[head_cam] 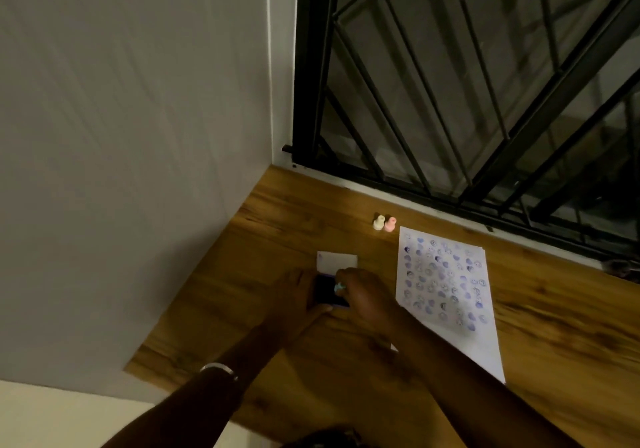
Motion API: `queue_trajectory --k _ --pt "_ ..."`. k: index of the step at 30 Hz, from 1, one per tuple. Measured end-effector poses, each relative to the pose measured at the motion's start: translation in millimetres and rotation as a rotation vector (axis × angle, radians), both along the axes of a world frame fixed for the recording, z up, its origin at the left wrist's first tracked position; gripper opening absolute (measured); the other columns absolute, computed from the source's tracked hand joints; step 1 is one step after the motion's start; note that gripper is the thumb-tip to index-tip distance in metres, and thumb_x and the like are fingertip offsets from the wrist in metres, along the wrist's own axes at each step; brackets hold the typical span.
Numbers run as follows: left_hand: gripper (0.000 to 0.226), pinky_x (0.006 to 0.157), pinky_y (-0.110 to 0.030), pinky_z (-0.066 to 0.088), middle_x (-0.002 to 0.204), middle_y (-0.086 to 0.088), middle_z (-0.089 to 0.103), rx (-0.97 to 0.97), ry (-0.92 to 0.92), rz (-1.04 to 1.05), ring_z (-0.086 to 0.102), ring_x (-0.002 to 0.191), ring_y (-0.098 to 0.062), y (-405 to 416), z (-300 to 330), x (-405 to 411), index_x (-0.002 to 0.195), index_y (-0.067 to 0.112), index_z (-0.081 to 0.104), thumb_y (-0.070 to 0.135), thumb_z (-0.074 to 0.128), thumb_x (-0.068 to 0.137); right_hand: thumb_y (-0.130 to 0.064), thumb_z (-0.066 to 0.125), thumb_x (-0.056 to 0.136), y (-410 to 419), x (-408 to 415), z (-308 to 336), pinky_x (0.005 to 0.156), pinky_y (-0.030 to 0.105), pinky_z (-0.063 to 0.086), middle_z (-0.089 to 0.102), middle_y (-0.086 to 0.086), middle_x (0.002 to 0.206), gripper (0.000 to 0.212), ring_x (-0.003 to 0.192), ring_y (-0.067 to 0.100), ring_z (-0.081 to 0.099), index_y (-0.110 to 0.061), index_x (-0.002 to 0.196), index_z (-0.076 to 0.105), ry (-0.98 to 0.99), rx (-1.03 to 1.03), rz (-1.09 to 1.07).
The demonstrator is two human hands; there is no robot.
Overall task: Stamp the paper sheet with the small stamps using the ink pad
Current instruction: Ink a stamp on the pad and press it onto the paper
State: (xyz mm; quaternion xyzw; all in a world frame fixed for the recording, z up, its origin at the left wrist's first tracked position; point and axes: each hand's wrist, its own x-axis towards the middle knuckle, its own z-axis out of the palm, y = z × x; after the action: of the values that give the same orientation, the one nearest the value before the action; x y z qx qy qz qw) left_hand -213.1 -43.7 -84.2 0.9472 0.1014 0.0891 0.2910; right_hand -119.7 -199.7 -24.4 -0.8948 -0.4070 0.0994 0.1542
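A dark purple ink pad [327,293] lies on the wooden table. My left hand [294,304] grips its left side. My right hand [363,295] holds a small pale-green stamp [339,287] down on the pad. To the right lies a white paper sheet [446,291] covered with several rows of blue-purple stamp marks. A cream stamp [379,222] and a pink stamp [390,224] stand upright side by side beyond the paper's top left corner.
A white lid or card [337,260] lies just behind the ink pad. The wooden table [284,226] runs into a corner between a white wall [138,136] on the left and a black window grille [467,101] at the back.
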Motion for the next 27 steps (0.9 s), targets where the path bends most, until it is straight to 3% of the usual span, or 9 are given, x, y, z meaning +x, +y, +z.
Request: queue_trajectory --k 4,10,15,22,27 --pt "0.067 0.082 -0.036 0.046 0.117 -0.005 0.059 0.019 -0.071 0.029 0.057 0.104 -0.024 -2.9 -4.3 -2.3 0.128 0.019 0.052 0.063 0.062 0.079 -0.021 0.058 0.093 3.5 7.1 -4.5 0.084 0.032 0.048 0.068 0.012 0.113 0.023 0.102 0.025 0.062 -0.009 0.111 0.063 0.027 -0.036 -0.010" --pt "0.074 0.094 -0.040 0.045 0.128 -0.006 0.055 0.032 0.003 0.054 0.052 0.115 -0.024 -3.2 -5.9 -0.6 0.135 0.017 0.047 0.066 0.057 0.080 -0.021 0.060 0.092 4.3 9.7 -8.4 0.082 0.033 0.050 0.068 0.014 0.111 0.024 0.099 0.027 0.063 -0.008 0.111 0.064 0.055 -0.031 -0.026" --pt "0.075 0.090 -0.039 0.046 0.125 -0.004 0.055 0.027 0.023 0.053 0.053 0.112 -0.022 -4.8 -1.7 -2.5 0.133 0.021 0.046 0.073 0.046 0.079 -0.022 0.058 0.093 4.5 8.0 -4.4 0.084 0.035 0.050 0.067 0.013 0.113 0.024 0.102 0.028 0.062 -0.009 0.112 0.062 0.023 -0.057 -0.002" --pt "0.071 0.090 -0.038 0.047 0.124 -0.005 0.057 0.000 0.036 0.062 0.055 0.111 -0.023 -6.2 4.7 -4.4 0.131 0.019 0.049 0.066 0.057 0.079 -0.020 0.056 0.094 0.0 -4.1 3.1 0.090 0.036 0.050 0.063 0.015 0.120 0.026 0.109 0.028 0.059 -0.008 0.117 0.057 -0.016 -0.026 -0.023" --pt "0.079 0.097 -0.041 0.045 0.131 -0.007 0.053 -0.009 0.034 0.069 0.052 0.117 -0.026 -6.6 6.2 -5.7 0.136 0.022 0.044 0.073 0.049 0.077 -0.022 0.059 0.092 -17.8 2.0 12.0 0.080 0.035 0.054 0.069 0.011 0.109 0.016 0.098 0.026 0.065 -0.013 0.105 0.064 -0.048 0.082 -0.143"
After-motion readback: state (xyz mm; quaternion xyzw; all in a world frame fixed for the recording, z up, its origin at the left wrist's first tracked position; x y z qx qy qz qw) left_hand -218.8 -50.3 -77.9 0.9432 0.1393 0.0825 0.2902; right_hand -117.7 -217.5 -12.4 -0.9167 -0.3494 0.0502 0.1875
